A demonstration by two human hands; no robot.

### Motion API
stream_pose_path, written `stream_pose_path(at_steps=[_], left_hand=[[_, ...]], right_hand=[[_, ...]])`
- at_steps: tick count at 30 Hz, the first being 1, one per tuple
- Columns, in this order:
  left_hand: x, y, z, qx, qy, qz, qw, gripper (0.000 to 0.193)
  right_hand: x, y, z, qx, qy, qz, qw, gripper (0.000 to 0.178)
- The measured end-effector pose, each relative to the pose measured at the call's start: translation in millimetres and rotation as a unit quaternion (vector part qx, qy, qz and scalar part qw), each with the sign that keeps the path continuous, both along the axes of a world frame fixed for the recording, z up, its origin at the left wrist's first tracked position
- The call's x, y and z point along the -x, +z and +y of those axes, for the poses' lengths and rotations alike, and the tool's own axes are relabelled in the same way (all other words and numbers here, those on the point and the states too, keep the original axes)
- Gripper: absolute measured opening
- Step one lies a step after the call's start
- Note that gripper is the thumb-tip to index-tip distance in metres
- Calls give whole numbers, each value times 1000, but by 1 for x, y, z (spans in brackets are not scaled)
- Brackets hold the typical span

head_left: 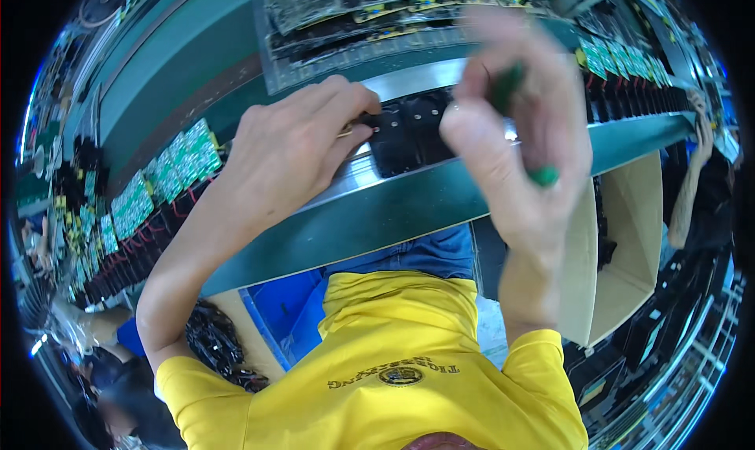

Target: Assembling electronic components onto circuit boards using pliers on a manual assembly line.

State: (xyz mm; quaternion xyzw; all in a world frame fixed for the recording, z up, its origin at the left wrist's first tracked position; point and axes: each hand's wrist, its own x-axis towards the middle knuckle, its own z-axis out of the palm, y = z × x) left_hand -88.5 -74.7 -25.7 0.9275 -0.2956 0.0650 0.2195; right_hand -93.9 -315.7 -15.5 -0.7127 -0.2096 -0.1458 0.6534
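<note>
Black plastic casings [399, 139] with small shiny metal dots along their upper part lie on a metal strip [346, 184] in front of me. At their left edge is my left hand [287, 139], thumb and fingers pinched together; a tiny yellowish bit shows between them, too small to name. Above the right end of the casings my right hand [523, 127] is raised and smeared by motion. Its fingers curl round a green-handled tool [543, 175], whose green also shows between thumb and fingers; its working end cannot be made out.
Green circuit boards [185, 159] with red wires line the bench [377, 228] at left; more boards [609, 57] stand at right. Plastic-covered trays [314, 64] lie at the back. A cardboard box [629, 253] and a blue bin [271, 316] stand below. Another person's arm [688, 175] reaches in at right.
</note>
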Motion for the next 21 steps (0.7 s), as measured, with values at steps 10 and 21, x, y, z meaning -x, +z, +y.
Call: stream_pose_path(at_steps=[10,21], left_hand=[[1,-7,-13,11,68,13,998,8],[-4,-9,-18,-50,36,-68,996,5]], right_hand=[[32,-44,-12,444,-125,-104,881,19],[33,-50,-14,421,-115,-90,895,21]])
